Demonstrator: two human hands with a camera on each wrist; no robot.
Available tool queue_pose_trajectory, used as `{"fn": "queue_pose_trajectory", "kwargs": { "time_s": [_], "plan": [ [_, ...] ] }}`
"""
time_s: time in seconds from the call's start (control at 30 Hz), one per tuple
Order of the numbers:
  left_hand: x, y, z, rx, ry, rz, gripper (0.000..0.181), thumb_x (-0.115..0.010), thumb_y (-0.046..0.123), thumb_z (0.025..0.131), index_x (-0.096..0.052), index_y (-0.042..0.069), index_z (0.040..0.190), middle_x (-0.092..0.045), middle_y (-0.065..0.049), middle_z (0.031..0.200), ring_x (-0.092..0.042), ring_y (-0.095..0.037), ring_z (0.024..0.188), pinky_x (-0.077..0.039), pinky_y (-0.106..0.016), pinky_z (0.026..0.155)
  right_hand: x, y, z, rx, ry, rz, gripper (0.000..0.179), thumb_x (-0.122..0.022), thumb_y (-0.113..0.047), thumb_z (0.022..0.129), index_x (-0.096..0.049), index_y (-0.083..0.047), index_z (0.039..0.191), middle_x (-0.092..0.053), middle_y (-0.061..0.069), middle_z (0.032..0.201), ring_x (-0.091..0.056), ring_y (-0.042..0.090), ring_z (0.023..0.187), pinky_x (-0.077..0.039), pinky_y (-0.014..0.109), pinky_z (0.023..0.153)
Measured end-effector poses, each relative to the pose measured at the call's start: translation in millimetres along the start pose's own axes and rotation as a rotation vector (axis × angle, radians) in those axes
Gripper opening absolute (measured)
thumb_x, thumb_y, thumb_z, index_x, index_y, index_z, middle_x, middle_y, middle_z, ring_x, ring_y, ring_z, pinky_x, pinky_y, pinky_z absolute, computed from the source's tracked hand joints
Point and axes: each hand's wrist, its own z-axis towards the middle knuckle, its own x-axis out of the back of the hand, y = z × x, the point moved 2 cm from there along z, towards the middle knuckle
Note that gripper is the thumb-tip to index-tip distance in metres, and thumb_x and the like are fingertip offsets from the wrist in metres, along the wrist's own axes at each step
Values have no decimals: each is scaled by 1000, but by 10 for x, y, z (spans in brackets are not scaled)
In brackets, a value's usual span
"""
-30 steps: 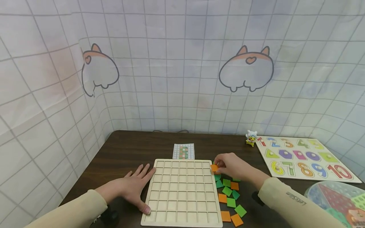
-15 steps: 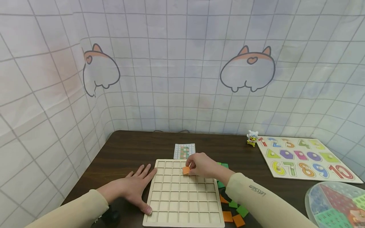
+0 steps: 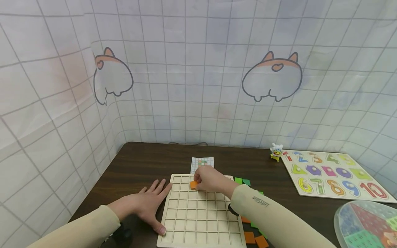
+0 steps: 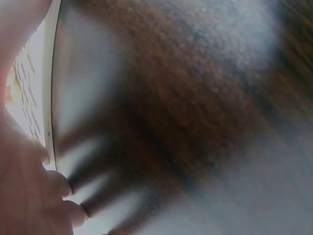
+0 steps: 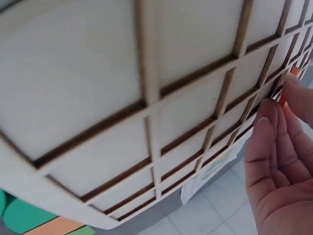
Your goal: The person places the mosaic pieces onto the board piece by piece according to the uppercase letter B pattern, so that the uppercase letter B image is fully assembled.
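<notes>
A pale wooden grid board [image 3: 186, 215] with square cells lies on the dark table. My right hand [image 3: 208, 178] pinches an orange square tile [image 3: 193, 185] close over the second row from the far edge, left of the middle. In the right wrist view the tile [image 5: 283, 96] shows only as an orange sliver between thumb and fingers. My left hand [image 3: 148, 205] is spread out, its thumb on the board's left rim and its fingertips at that edge; the left wrist view shows its fingers [image 4: 58, 183] beside the board's side.
Orange and green tiles [image 3: 249, 237] lie along the board's right side, partly under my right sleeve. A small pattern card [image 3: 195, 163] lies beyond the board. At the right are a toy figurine [image 3: 276, 152], a number puzzle [image 3: 328, 171] and a round clear container [image 3: 356, 220].
My right hand has carried the orange tile from the pile at the board's right, leftward over the board's far rows. The left hand has stayed at the left edge.
</notes>
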Motion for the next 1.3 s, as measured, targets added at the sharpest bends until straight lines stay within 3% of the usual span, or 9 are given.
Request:
{"fn": "queue_pose_trajectory", "kwargs": {
  "time_s": [0.33, 0.6, 0.93, 1.03, 1.13, 1.3],
  "plan": [
    [3, 36, -4, 10, -7, 3, 153, -69, 97, 50, 2, 29, 167, 4, -14, 174, 4, -39, 160, -13, -75, 118, -17, -43, 19, 8, 2, -1, 14, -88, -3, 77, -78, -1, 85, -75, 7, 80, -62, 14, 72, -55, 31, 71],
    [7, 36, -1, 18, -21, 4, 152, -68, 97, 50, 2, 30, 166, 6, -13, 174, 4, -39, 160, -13, -74, 118, -18, -43, 7, 9, 12, 17, 1, -81, -3, 85, -81, -2, 85, -78, 8, 85, -65, 16, 73, -56, 32, 69],
    [24, 56, -16, 18, -13, 8, 153, -69, 97, 49, 2, 29, 167, 5, -13, 174, 4, -39, 160, -13, -74, 118, -52, -19, 8, -25, 48, 34, 5, -80, -1, 86, -81, -5, 83, -77, 5, 83, -64, 13, 72, -55, 30, 69],
    [31, 65, -16, 20, -17, 6, 153, -69, 97, 49, 2, 29, 167, 5, -13, 174, 4, -39, 160, -13, -74, 118, -57, -13, -15, -26, 38, 45, 4, -79, -1, 87, -82, -4, 88, -79, 7, 88, -68, 17, 78, -57, 31, 71],
    [33, 63, -14, 23, -20, 1, 153, -69, 97, 49, 1, 28, 167, 5, -13, 174, 4, -39, 160, -13, -74, 118, -49, -5, -53, -14, 13, 64, 11, -75, 0, 91, -82, -3, 98, -80, 10, 98, -74, 24, 94, -60, 35, 80],
    [8, 23, -3, 22, -14, 6, 154, -70, 97, 49, 1, 28, 167, 5, -14, 173, 3, -40, 160, -14, -74, 118, -14, 31, -127, 32, -41, 94, 23, -64, 4, 97, -78, 0, 114, -77, 13, 116, -70, 32, 115, -58, 42, 90]
  ]
}}
